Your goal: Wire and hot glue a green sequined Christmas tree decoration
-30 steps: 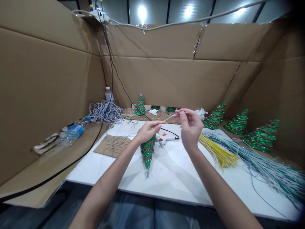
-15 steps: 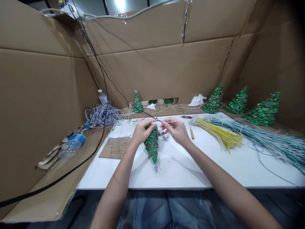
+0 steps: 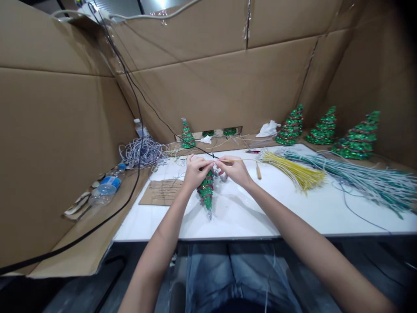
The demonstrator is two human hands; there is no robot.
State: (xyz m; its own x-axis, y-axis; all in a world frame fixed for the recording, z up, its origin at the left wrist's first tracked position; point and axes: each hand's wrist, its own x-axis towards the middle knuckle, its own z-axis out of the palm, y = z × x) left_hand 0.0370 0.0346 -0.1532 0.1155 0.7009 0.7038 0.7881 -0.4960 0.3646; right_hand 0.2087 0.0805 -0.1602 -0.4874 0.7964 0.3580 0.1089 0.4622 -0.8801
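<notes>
My left hand and my right hand meet over the white table, fingers pinched on a thin yellow wire that runs off to the right. Just beneath them lies a small green glitter tree with red bands, its tip pointing toward me. My left fingers touch or hold the tree's wide end; I cannot tell which. A white glue gun is mostly hidden behind my right hand.
A yellow wire bundle and a long green-white wire bundle lie at the right. Finished glitter trees stand along the back right. A cardboard scrap, coiled wire, a water bottle and a black cable lie left. Cardboard walls enclose the table.
Both hands have come down from mid-air to just above the lying tree and drawn close together, still pinching the thin wire. The view has tilted downward.
</notes>
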